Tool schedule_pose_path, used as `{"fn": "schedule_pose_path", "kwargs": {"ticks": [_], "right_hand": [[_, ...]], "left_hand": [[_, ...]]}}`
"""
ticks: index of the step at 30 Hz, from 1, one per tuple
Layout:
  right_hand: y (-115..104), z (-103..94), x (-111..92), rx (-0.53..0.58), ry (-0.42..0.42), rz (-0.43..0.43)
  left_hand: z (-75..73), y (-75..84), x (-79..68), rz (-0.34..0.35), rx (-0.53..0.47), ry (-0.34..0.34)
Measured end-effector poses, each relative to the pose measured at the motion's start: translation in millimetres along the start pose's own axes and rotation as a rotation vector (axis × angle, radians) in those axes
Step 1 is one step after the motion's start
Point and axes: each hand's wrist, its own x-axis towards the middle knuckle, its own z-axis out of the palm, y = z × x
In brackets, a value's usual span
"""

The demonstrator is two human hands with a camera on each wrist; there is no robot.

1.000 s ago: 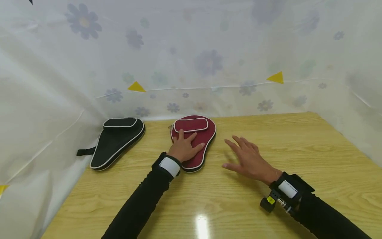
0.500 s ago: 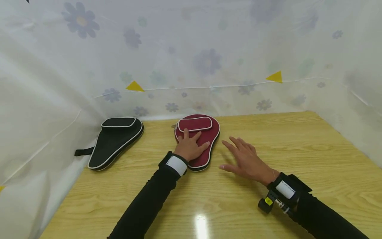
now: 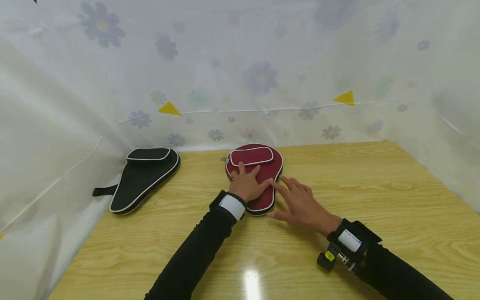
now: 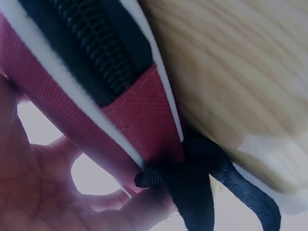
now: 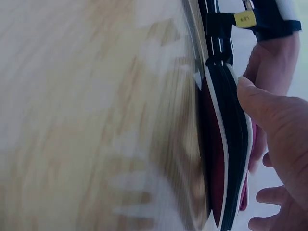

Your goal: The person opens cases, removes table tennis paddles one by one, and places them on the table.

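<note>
A dark red table tennis paddle case (image 3: 271, 167) with white piping lies flat, its rounded end and front pocket (image 3: 251, 156) toward the back. My left hand (image 3: 247, 186) rests on it with fingers spread. At the case's right edge is my right hand (image 3: 303, 205), fingers loosely extended; whether it touches the case I cannot tell. In the left wrist view, the case's zipped side (image 4: 98, 43) ends at a black strap (image 4: 192, 187). The right wrist view has the right thumb (image 5: 257, 98) beside the zipped edge (image 5: 231, 130).
A black paddle case (image 3: 146, 179) with white piping lies to the left, its strap (image 3: 104, 191) hanging over the table's left side. The wooden table (image 3: 375, 200) meets a flowered white sheet (image 3: 262, 54) at the back, marked with yellow triangles (image 3: 169, 108).
The red case has slid to the right under my left hand. My right hand has moved left to the case's right edge. The black case stays put.
</note>
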Motion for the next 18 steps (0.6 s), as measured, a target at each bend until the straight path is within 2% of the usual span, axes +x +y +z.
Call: {"fn": "schedule_pose_path", "kwargs": {"ticks": [6,12,18], "right_hand": [[-7,3.9,3,-0.014,0.003,-0.014],[-14,6.1,7,-0.013,0.000,0.001],[-18,10.0,10,0.008,0.005,0.034]], "left_hand": [[-2.7,2.8,-1.6,0.006,0.002,0.003],[-4.9,1.4,-1.6,0.053,-0.035,0.019],[-3.4,1.8,2.2,0.091,-0.022,-0.004]]}}
